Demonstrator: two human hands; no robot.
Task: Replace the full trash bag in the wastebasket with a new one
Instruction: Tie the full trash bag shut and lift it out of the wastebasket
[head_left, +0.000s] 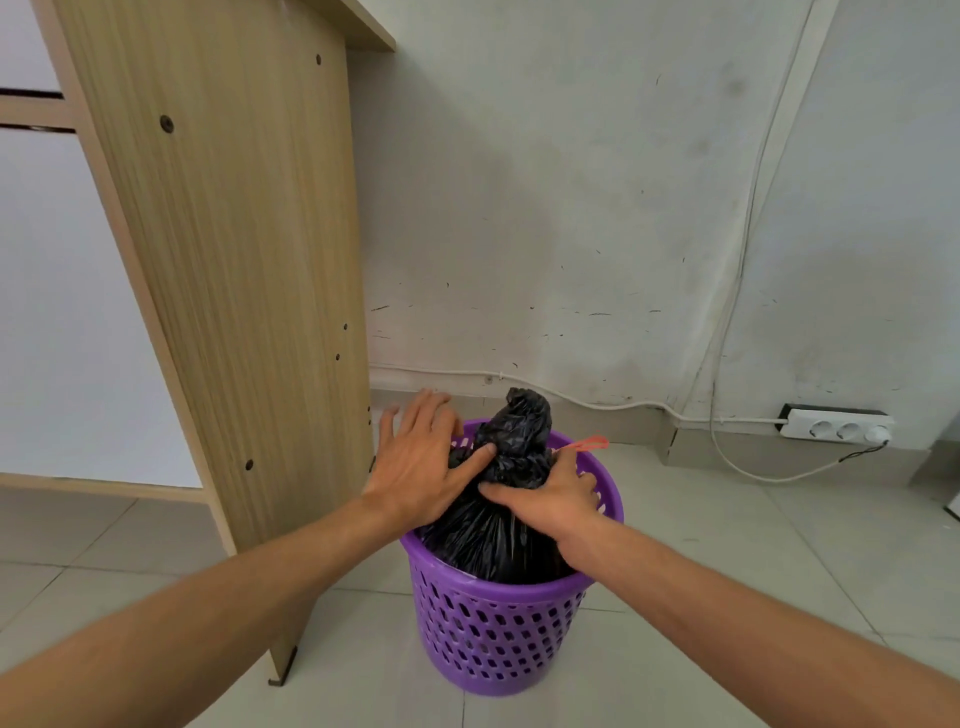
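Observation:
A purple perforated wastebasket (493, 631) stands on the tiled floor beside a wooden desk panel. Inside it sits a full black trash bag (485, 540), its neck gathered and tied, the tuft sticking up above the rim. A red tie end (589, 443) pokes out to the right of the neck. My left hand (421, 462) lies over the bag's left side with fingers straight and the thumb pressing the neck. My right hand (550, 496) curls round the neck from the right, just below the knot.
The tall wooden desk side panel (234, 260) stands immediately left of the basket. A scuffed white wall is close behind. A white power strip (836, 428) with its cable lies on the floor at the right by the baseboard.

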